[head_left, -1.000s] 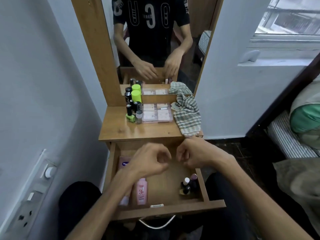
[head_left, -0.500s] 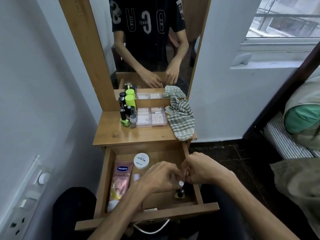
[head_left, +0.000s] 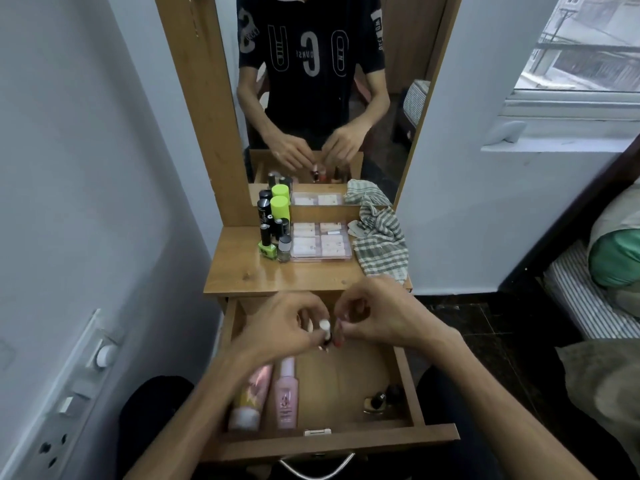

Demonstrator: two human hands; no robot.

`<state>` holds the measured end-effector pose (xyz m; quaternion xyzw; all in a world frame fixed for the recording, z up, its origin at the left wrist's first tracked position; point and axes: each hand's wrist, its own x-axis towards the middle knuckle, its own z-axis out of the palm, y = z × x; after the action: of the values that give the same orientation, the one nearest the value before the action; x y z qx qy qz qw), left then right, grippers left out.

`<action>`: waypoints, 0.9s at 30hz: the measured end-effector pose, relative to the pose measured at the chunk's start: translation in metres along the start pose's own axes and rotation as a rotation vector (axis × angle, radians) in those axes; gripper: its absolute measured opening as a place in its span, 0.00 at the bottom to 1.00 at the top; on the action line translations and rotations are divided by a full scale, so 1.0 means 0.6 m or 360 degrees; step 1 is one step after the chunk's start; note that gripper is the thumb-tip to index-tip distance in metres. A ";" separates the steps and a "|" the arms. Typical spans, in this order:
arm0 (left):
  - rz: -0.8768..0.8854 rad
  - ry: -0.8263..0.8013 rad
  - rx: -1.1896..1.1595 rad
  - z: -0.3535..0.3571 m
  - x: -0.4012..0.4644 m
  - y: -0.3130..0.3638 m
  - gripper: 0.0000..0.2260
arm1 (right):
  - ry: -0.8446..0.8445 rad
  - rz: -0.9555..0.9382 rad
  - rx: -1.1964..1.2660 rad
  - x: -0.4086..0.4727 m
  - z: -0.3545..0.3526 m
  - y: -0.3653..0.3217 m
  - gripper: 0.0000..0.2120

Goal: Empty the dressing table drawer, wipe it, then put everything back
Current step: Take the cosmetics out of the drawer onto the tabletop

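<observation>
A white switch-and-socket panel is sitting on the grey wall at the far left. Just right of it, the pulled-out wooden drawer of the dressing table is standing open, and along its left side a pink squeeze tube with a white cap and a pale pink bottle with a white top are lying side by side, caps toward the drawer's back and front respectively. Above the drawer's middle the person's left hand is curling its fingers around a small bottle with a white cap — a closed pinch, the bottle held upright. The right hand is meeting it from the other side, fingertips pinched on something small and reddish; what exactly it is, I cannot tell. In the drawer's front right corner two dark little nail-polish bottles are resting together.

On the wooden tabletop behind, a cluster of black and lime-green capped bottles is standing at the left, a clear plastic compartment box is lying just beside it, and a green-and-white checked cloth is lying crumpled at the right edge — partly hanging over it. The tall mirror is reflecting the hands and black printed shirt
</observation>
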<state>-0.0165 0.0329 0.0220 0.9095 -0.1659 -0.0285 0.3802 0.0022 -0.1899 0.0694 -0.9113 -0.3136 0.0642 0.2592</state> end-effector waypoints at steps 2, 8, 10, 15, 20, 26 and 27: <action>0.0020 0.0137 -0.0002 -0.051 0.006 -0.016 0.07 | 0.0113 -0.0076 0.0045 0.038 -0.013 -0.024 0.06; -0.0010 0.0479 0.0108 -0.167 0.047 -0.047 0.06 | 0.0411 -0.0105 -0.0109 0.164 -0.006 -0.061 0.04; -0.0036 0.0513 0.0186 -0.178 0.060 -0.056 0.06 | 0.0444 -0.0067 -0.0176 0.192 0.004 -0.063 0.02; -0.0079 0.0511 0.0320 -0.174 0.080 -0.073 0.06 | 0.0483 -0.0048 -0.0312 0.221 0.021 -0.061 0.02; -0.0069 0.0552 0.0335 -0.166 0.085 -0.080 0.07 | 0.0537 -0.0104 -0.0334 0.224 0.021 -0.054 0.04; 0.0017 0.0610 0.0454 -0.163 0.073 -0.073 0.14 | 0.0545 -0.0105 -0.0272 0.210 0.018 -0.049 0.07; 0.0034 0.0638 0.0463 -0.162 0.070 -0.071 0.15 | 0.0555 -0.0108 -0.0258 0.204 0.015 -0.049 0.08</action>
<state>0.0521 0.1137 0.0638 0.9403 -0.0991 0.1806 0.2710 0.0811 -0.0923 0.0821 -0.9154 -0.2986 -0.1288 0.2374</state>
